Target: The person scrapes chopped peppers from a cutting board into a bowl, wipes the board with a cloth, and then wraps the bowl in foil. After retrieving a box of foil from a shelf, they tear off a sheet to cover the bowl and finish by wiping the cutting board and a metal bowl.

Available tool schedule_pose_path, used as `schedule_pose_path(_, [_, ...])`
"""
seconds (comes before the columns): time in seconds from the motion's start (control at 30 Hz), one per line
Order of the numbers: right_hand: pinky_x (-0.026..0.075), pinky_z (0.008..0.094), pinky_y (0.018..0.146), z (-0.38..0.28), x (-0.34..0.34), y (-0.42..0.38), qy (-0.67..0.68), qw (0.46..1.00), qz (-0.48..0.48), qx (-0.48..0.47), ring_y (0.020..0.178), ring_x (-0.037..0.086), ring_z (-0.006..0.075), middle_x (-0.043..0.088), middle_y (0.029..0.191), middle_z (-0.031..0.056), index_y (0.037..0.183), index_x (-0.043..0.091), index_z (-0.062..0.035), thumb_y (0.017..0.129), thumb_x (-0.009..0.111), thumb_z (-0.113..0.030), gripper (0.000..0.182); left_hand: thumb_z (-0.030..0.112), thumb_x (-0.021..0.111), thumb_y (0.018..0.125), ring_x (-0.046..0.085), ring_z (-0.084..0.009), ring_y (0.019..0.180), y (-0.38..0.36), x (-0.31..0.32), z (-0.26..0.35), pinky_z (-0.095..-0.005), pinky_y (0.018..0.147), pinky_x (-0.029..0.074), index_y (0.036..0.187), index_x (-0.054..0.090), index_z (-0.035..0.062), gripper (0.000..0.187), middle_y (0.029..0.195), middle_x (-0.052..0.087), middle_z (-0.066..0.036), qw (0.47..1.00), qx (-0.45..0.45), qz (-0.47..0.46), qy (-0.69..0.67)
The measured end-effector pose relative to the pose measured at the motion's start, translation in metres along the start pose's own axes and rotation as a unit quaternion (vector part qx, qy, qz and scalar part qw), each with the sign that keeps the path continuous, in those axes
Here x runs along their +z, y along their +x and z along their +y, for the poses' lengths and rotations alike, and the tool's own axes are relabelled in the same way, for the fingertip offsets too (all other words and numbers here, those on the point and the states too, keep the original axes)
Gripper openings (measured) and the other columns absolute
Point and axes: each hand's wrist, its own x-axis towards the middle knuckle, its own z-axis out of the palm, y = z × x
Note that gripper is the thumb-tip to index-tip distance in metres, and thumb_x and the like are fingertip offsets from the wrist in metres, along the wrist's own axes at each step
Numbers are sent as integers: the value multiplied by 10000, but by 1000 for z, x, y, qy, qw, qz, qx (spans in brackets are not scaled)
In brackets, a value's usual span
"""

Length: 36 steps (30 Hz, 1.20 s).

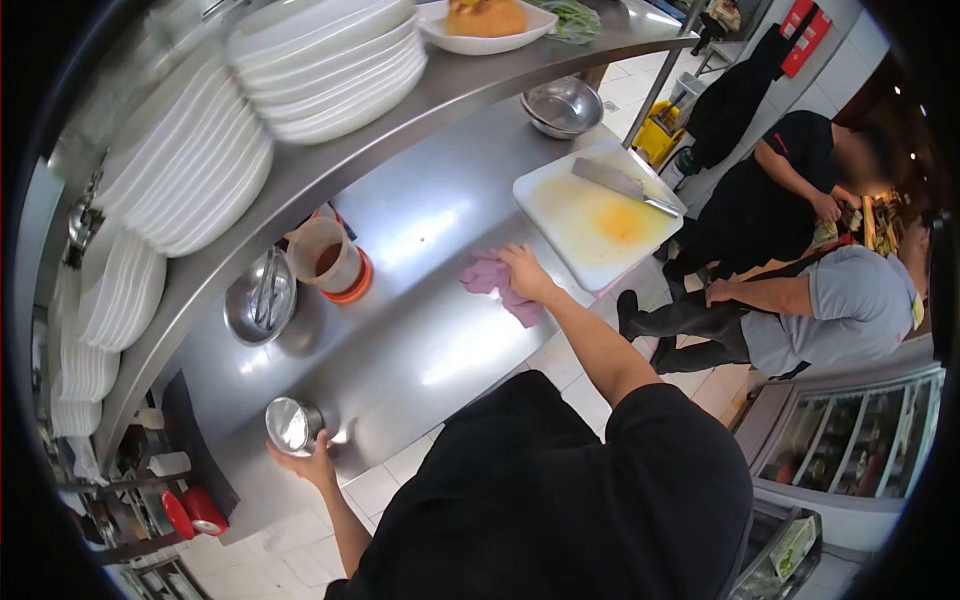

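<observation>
My left hand (305,460) is wrapped round the side of a small round metal container (292,425) at the lower left of the steel counter (400,340). A crumpled pink cloth (500,287) lies on the counter under my right hand (525,272), whose fingers press on its upper edge. Just right of that hand is a white cutting board (570,225) with a yellow-orange stain and a cleaver (622,184) on it. Left of the cloth stand a plastic jug (325,254) with brown contents and a metal bowl (245,305) holding utensils.
Stacked white plates (330,70) fill the steel shelf (450,85) above the counter. A metal bowl (563,106) stands behind the board. Two people, one in black (765,205) and one in grey (845,310), stand at the right. A red item (197,512) is at the lower left.
</observation>
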Motion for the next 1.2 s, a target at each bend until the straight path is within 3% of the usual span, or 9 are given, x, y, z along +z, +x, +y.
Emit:
schedule_pose_path(0.13, [408, 529, 1013, 22, -39, 9, 106, 992, 71, -14, 1110, 553, 390, 569, 1247, 125, 1287, 633, -134, 850, 636, -10, 454, 323, 879, 824, 434, -401, 1373, -16, 32, 52, -523, 1166, 333, 1508, 384, -10, 908, 1484, 440, -233, 986, 86, 114, 86])
schedule_pose_path(0.33, [456, 498, 986, 46, -16, -18, -92, 984, -31, -150, 1114, 554, 374, 579, 1220, 121, 1266, 610, -162, 887, 645, -222, 386, 178, 732, 970, 637, -189, 960, -58, 200, 288, -311, 833, 531, 1132, 652, -19, 267, 1093, 661, -113, 940, 160, -202, -222])
schedule_pose_path(0.47, [482, 471, 935, 62, -25, -15, 3, 979, 49, -199, 1206, 517, 384, 606, 1299, 147, 1232, 675, -134, 872, 640, -183, 365, 162, 716, 960, 663, -190, 916, -113, 319, 471, -318, 824, 543, 1124, 664, -27, 256, 999, 699, -126, 863, 233, -392, -219])
schedule_pose_path(0.6, [467, 483, 945, 78, -96, -48, 118, 959, 187, -179, 1191, 516, 391, 602, 1310, 135, 1234, 672, -119, 875, 637, -183, 367, 43, 639, 878, 610, -397, 1192, -216, 390, 648, -491, 1019, 478, 1244, 638, 9, 368, 1268, 651, -199, 637, 482, -586, -137])
schedule_pose_path(0.67, [452, 461, 968, 95, -126, -78, 77, 979, 157, -106, 1211, 515, 358, 599, 1314, 118, 1229, 677, -132, 889, 626, -192, 349, 9, 618, 856, 596, -381, 1217, -274, 431, 686, -512, 1039, 470, 1328, 584, 67, 476, 1271, 634, -198, 567, 646, -508, -56])
schedule_pose_path(0.87, [490, 469, 905, 158, -122, -118, -9, 993, 93, -78, 1199, 560, 298, 598, 1314, 91, 1203, 653, -195, 922, 593, -305, 308, -1, 654, 800, 591, -401, 1186, -345, 485, 738, -541, 1010, 468, 1333, 513, 62, 555, 1254, 590, -186, 390, 710, -568, 145])
schedule_pose_path(0.97, [522, 496, 887, 180, -118, -109, -63, 974, 197, -92, 1066, 657, 333, 640, 1277, 97, 1181, 668, -187, 928, 583, -303, 291, -20, 647, 786, 587, -405, 1169, -325, 475, 766, -526, 996, 471, 1280, 513, 36, 515, 1258, 574, -206, 425, 694, -567, 124])
schedule_pose_path(1.03, [536, 482, 856, 231, -176, -87, 121, 984, 69, 110, 994, 683, 345, 699, 1129, 120, 1122, 694, -163, 913, 596, -268, 253, 5, 622, 800, 599, -427, 1114, -281, 469, 781, -504, 907, 499, 1271, 506, 12, 485, 1169, 591, -231, 466, 680, -562, -65])
schedule_pose_path(1.2, [506, 477, 858, 418, -251, -30, -203, 940, 197, 189, 1016, 611, 363, 612, 1187, 123, 1161, 636, -124, 908, 619, -172, 258, -64, 604, 749, 528, -432, 1230, -197, 362, 798, -454, 1043, 456, 1263, 494, 16, 531, 1195, 550, -223, 602, 553, -566, -103])
